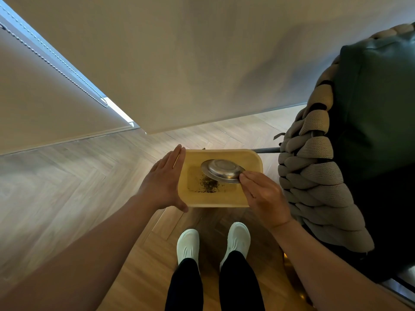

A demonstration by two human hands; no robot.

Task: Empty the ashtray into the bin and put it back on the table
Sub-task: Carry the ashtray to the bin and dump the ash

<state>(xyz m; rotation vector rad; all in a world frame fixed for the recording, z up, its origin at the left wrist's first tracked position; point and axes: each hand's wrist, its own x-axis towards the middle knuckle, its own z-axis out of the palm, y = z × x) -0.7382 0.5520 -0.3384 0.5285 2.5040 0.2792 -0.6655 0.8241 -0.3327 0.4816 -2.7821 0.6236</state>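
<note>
- The right hand [265,198] is closed in a narrow pinch on the near right edge of the ashtray [221,170]; the fingertips [244,176] are seen lying over the rim, while the thumb is hidden beneath the hand.
- The ashtray, a shallow round metal dish, is held upside down and tilted, so that its underside is turned up toward the camera and its far left edge reaches away from the grip.
- From the pinch the dish extends forward and to the left, and it is kept wholly above the opening of the bin [253,160], apart from the bin's walls as far as can be judged.
- A dark scatter of ash [207,182] is seen on the bin's floor, directly below the dish's lower edge, so the emptying is judged to be largely done.
- The left hand [162,182] is held open and flat, fingers together, against the bin's left wall; nothing is gripped by it, and the bin appears to be steadied by it.
- The yellow bin stands on the wooden floor [67,176] just ahead of the person's white shoes [188,245], with a woven chair [318,176] close on its right.
- The table is not shown, so its direction from the grip cannot be told.
- For the return, the dish would have to be turned upright about the pinched edge; the right hand is the one already engaged.
</note>
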